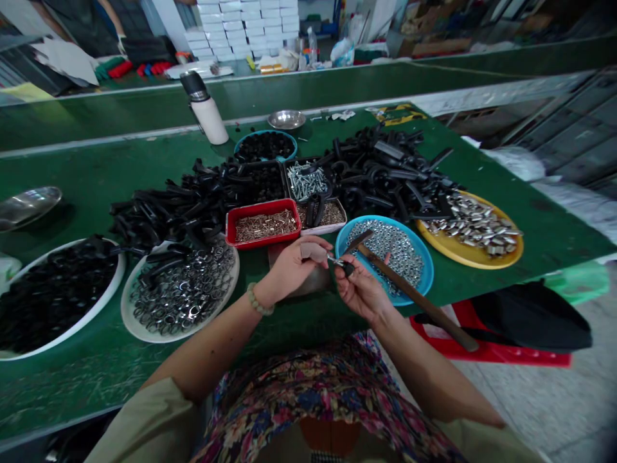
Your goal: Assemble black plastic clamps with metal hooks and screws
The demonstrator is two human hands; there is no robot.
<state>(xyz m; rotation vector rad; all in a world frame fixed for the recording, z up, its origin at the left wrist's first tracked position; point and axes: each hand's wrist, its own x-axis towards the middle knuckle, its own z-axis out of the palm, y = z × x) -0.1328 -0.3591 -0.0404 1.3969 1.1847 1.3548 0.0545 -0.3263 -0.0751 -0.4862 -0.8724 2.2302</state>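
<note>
Between my two hands is a small black knob [348, 269] with a thin silver screw shaft pointing left. My right hand [362, 288] is closed, its thumb and fingers pinching the knob. The fingers of my left hand [295, 265] are closed at the shaft's far end; a pale pinkish-grey covering shows on them. Just right of my hands, a hammer [400, 283] lies across a blue tray [341, 241] of small silver nuts, its wooden handle reaching past the table edge. Beyond my left hand stands a red tray [231, 239] of copper-coloured pins.
Black plastic parts [164, 209] are heaped left and right. A white tray [126, 315] holds metal rings, a yellow tray [465, 257] silver cylinders, a black bin silver screws [306, 180]. A thermos [209, 119] stands behind. Another person's arm [112, 16] shows at back left.
</note>
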